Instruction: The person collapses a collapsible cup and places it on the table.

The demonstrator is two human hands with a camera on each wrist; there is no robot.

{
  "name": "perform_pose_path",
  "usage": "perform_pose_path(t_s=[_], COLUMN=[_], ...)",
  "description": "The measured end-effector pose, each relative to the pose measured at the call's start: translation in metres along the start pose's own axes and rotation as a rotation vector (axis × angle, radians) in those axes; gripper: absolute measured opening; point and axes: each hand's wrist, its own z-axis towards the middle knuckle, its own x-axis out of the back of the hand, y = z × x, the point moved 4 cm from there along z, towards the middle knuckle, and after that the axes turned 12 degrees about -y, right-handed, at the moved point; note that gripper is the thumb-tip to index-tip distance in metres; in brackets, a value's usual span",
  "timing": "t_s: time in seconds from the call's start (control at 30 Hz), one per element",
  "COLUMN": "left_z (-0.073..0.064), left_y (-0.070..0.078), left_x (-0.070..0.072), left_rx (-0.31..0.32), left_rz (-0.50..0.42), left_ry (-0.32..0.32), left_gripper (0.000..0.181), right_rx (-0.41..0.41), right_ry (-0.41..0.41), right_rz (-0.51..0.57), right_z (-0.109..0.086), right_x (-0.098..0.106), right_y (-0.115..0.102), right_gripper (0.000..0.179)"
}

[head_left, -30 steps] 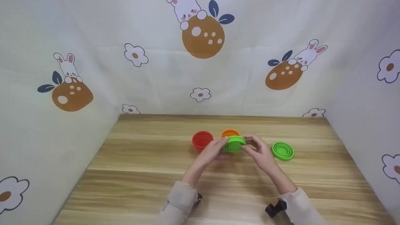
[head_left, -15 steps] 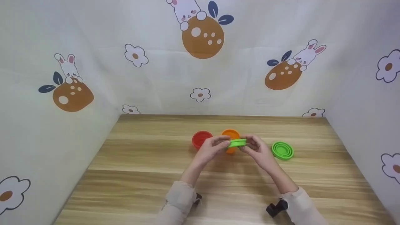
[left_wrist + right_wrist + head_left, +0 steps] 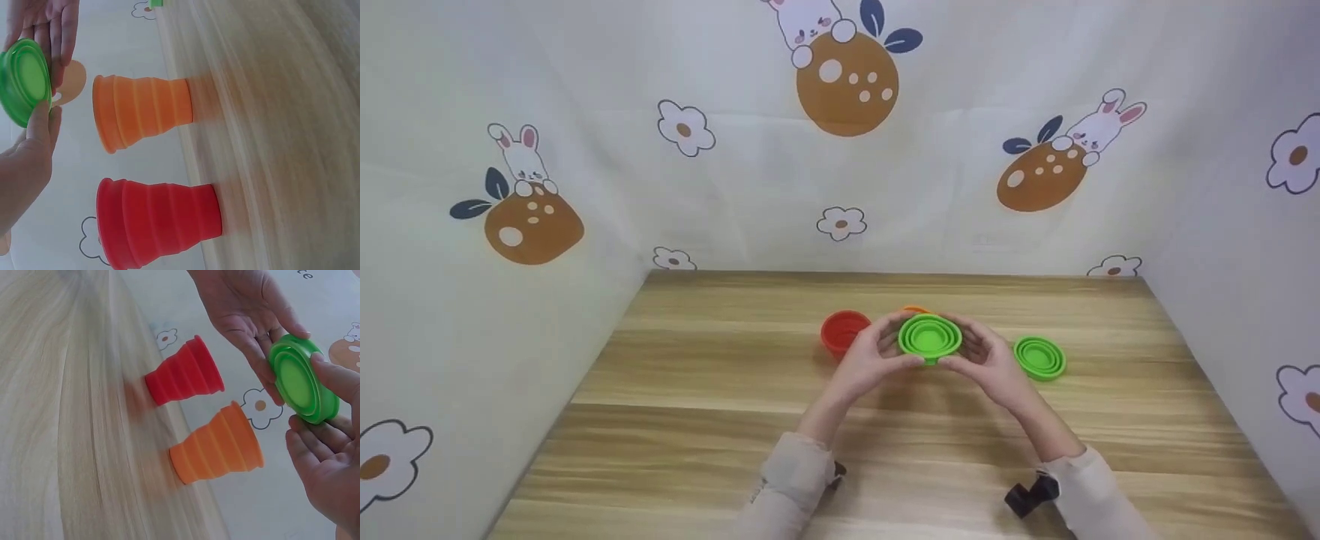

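A green collapsible cup (image 3: 930, 337), folded flat into rings, is held above the table between both hands. The left hand (image 3: 870, 361) grips its left side, thumb on the near rim and fingers behind. On the other side the right hand (image 3: 994, 366) grips it the same way, the thumbs close together. In the head view its ringed face is turned toward the camera. Behind it stands an orange collapsible cup (image 3: 143, 109), extended and upright, mostly hidden in the head view. A red collapsible cup (image 3: 842, 331), also extended, stands left of the orange one, partly behind the left hand.
A second green collapsible cup (image 3: 1039, 358), folded flat, lies on the wooden table (image 3: 697, 450) to the right of the right hand. Patterned cloth walls (image 3: 750, 165) close off the table's back and sides.
The held green cup went from tilted to edge-on, and now its ringed face shows to the head camera. Both thumbs have come to its near rim. The other cups stayed put.
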Motion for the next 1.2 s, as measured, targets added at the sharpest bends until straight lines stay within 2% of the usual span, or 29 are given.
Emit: perform_pose_path(t_s=[0.1, 0.3, 0.5, 0.63, 0.73, 0.93, 1.2], left_z=[0.000, 0.003, 0.008, 0.010, 0.011, 0.014, 0.026], left_y=[0.001, 0.001, 0.004, 0.008, 0.010, 0.009, 0.006], left_x=[-0.001, -0.004, -0.009, -0.014, -0.018, -0.025, -0.032], left_rx=[0.000, -0.050, -0.063, -0.046, -0.021, -0.011, 0.004], left_rz=[-0.010, -0.005, 0.139, 0.276, 0.323, 0.275, 0.184], left_ry=[0.001, 0.002, 0.052, 0.084, 0.091, 0.056, 0.054], left_gripper=[0.067, 0.067, 0.066, 0.064, 0.065, 0.069, 0.060], right_rx=[0.020, 0.049, 0.083, 0.092, 0.095, 0.090, 0.069], right_ry=[0.013, 0.012, 0.041, 0.049, 0.041, 0.038, 0.001], right_rz=[0.014, 0.031, 0.017, 0.006, -0.007, -0.027, -0.041], right_z=[0.000, 0.000, -0.004, -0.007, -0.009, -0.013, -0.018], right_x=[0.001, 0.004, 0.010, 0.015, 0.019, 0.027, 0.042], right_y=[-0.001, -0.001, -0.002, -0.002, 0.000, 0.000, 0.000], right_gripper=[0.065, 0.067, 0.065, 0.064, 0.063, 0.063, 0.066])
